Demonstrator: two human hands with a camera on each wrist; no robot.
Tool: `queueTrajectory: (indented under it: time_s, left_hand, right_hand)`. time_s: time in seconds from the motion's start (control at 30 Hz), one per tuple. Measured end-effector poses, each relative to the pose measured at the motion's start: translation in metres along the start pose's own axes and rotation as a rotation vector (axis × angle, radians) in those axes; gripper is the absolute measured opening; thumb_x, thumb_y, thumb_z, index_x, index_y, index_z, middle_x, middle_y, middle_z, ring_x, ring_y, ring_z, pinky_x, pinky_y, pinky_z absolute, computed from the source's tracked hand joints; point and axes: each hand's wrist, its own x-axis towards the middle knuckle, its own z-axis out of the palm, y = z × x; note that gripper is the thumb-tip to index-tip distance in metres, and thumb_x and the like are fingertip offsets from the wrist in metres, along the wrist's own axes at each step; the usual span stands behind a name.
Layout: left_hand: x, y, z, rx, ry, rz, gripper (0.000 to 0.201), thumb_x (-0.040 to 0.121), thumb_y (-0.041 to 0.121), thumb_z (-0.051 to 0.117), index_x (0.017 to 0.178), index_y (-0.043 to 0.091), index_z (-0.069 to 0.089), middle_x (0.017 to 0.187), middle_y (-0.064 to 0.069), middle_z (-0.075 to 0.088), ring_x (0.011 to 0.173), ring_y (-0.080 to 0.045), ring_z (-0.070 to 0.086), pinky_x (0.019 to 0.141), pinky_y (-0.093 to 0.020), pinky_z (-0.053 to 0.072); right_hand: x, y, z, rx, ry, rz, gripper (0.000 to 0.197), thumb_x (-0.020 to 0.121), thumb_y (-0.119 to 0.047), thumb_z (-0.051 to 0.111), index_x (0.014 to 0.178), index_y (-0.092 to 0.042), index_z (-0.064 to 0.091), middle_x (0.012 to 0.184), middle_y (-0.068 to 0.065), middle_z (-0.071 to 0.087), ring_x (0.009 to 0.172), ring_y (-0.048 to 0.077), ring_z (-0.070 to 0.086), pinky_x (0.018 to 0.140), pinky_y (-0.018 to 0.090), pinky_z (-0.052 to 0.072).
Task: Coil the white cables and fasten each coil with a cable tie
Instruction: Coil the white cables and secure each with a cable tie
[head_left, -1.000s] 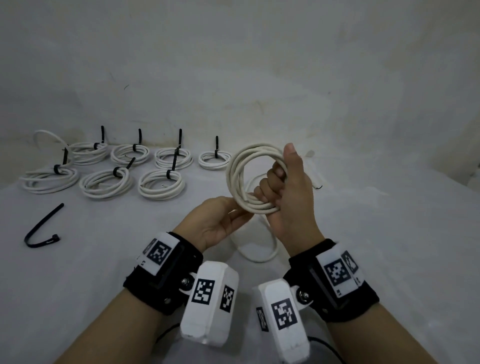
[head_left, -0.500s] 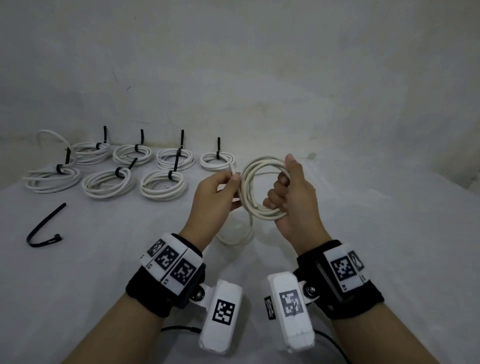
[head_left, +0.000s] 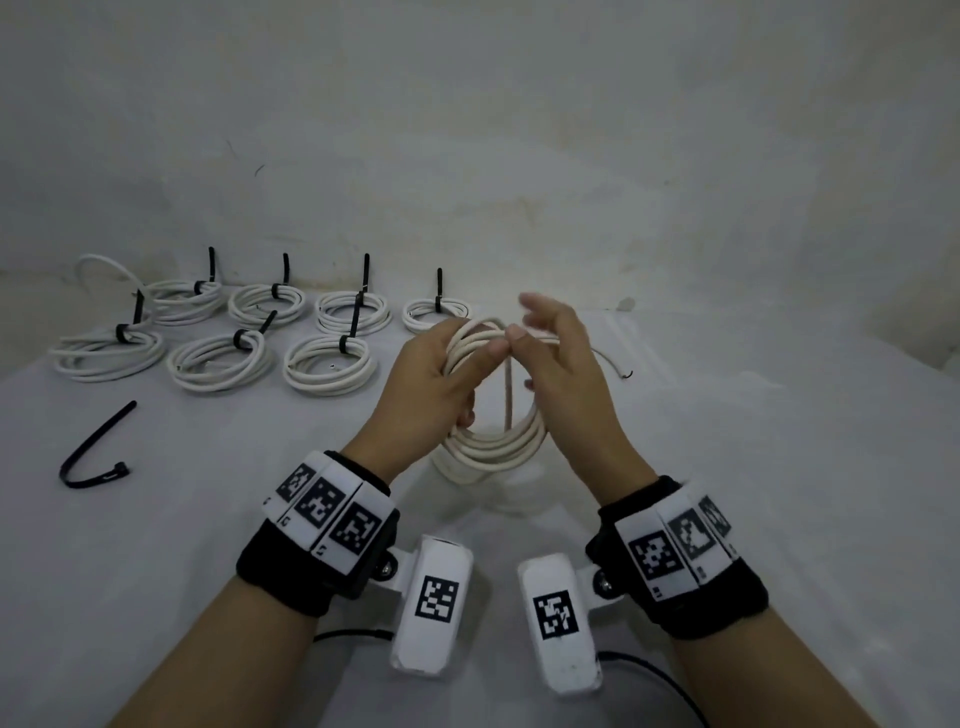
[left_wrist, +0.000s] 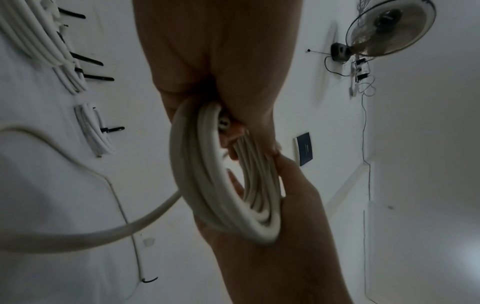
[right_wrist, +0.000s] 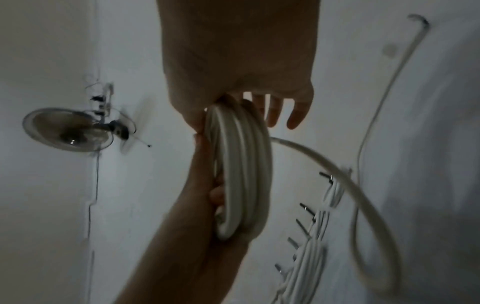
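White cable coil (head_left: 493, 410) was held above the table's centre. Left hand (head_left: 441, 384) gripped its 9 o'clock side; right hand (head_left: 561, 364) touched the top, fingers loosely spread. Cable looked light, springy; best pinched across all loops.

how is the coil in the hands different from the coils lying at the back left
The coil in the hands is held upright off the table; the back coils lie flat. It has no tie and a loose tail trailing away; each back coil has a black tie. The left hand grips it. All are white cable in round loops.
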Motion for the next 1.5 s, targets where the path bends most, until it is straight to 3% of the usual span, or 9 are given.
queueTrajectory:
  time_s: [0.1,0.3,0.6,0.67,0.8,0.97,1.27,1.37,1.5]
  left_hand:
    - [-0.002,0.003,0.001,0.043,-0.082,0.013,0.027,0.086,0.032,0.056,0.103,0.012,0.061,0.047,0.009,0.05,0.039,-0.007,0.043,0.04,-0.025,0.043]
    - [0.0,-0.005,-0.001,0.091,-0.005,0.038,0.02,0.089,0.024,0.06,0.097,0.005,0.062,0.047,0.007,0.05,0.039,-0.01,0.045,0.039,-0.022,0.04]
    - [0.002,-0.012,-0.002,0.043,0.312,0.074,0.013,0.09,0.032,0.057,0.086,0.02,0.055,0.057,0.007,0.05,0.039,-0.005,0.046,0.042,-0.023,0.044]
    - [0.001,-0.012,0.001,0.009,0.304,0.056,0.022,0.086,0.041,0.056,0.085,0.019,0.053,0.052,0.009,0.051,0.039,-0.006,0.047,0.044,-0.028,0.046]
    - [0.001,-0.014,0.004,-0.007,0.317,0.035,0.023,0.086,0.041,0.054,0.084,0.019,0.048,0.052,0.008,0.051,0.039,-0.006,0.048,0.043,-0.025,0.046]
    - [0.001,-0.013,0.006,0.046,0.32,0.035,0.022,0.094,0.03,0.052,0.076,0.02,0.045,0.057,-0.001,0.047,0.036,-0.004,0.045,0.039,-0.018,0.041]
    - [-0.003,-0.007,0.014,0.052,0.192,0.046,0.031,0.088,0.037,0.057,0.077,0.01,0.046,0.056,-0.004,0.046,0.04,-0.011,0.048,0.042,-0.028,0.047]
    - [-0.003,-0.003,0.015,-0.021,0.127,-0.077,0.059,0.081,0.057,0.042,0.082,0.0,0.054,0.054,-0.004,0.053,0.046,-0.016,0.055,0.057,-0.04,0.052]
    - [0.004,-0.012,0.001,-0.019,0.112,-0.461,0.079,0.095,0.058,0.015,0.06,0.0,0.054,0.05,-0.009,0.053,0.041,-0.014,0.052,0.062,-0.031,0.051]
  right_hand:
    - [0.005,0.004,-0.012,-0.16,-0.14,-0.148,0.037,0.089,-0.042,0.045,0.126,-0.045,0.044,0.132,-0.016,0.048,0.127,0.006,0.039,0.102,0.019,0.033]
    - [0.005,0.005,-0.019,-0.253,-0.087,-0.244,0.017,0.089,-0.042,0.052,0.095,-0.03,0.061,0.094,0.002,0.061,0.085,0.004,0.055,0.074,0.007,0.039]
    - [0.006,0.006,-0.016,-0.336,-0.074,-0.239,0.035,0.091,-0.031,0.059,0.125,-0.026,0.06,0.079,-0.002,0.045,0.073,0.011,0.051,0.068,0.023,0.048]
    - [0.005,0.005,-0.014,-0.343,-0.04,-0.201,0.034,0.092,-0.031,0.057,0.125,-0.025,0.06,0.08,-0.004,0.047,0.076,0.005,0.051,0.07,0.012,0.043]
    - [0.004,0.004,-0.011,-0.019,-0.056,-0.06,0.019,0.094,-0.027,0.056,0.106,-0.033,0.069,0.086,0.003,0.065,0.079,0.013,0.066,0.07,0.026,0.051]
    - [0.0,-0.003,-0.005,0.668,-0.223,0.381,0.022,0.098,-0.021,0.047,0.106,-0.003,0.057,0.065,0.005,0.057,0.054,0.013,0.054,0.058,0.025,0.05]
    - [0.001,-0.005,-0.007,0.687,-0.221,0.552,0.057,0.086,-0.065,0.042,0.054,-0.017,0.04,0.038,-0.005,0.025,0.032,0.007,0.022,0.039,0.02,0.025]
    - [0.002,-0.002,-0.01,0.753,-0.09,0.545,0.059,0.086,-0.064,0.045,0.051,-0.018,0.035,0.036,-0.006,0.022,0.03,0.007,0.018,0.036,0.019,0.019]
    - [0.008,-0.003,-0.013,0.958,0.098,0.457,0.058,0.089,-0.06,0.046,0.048,-0.021,0.031,0.037,-0.006,0.018,0.029,0.007,0.016,0.035,0.018,0.02]
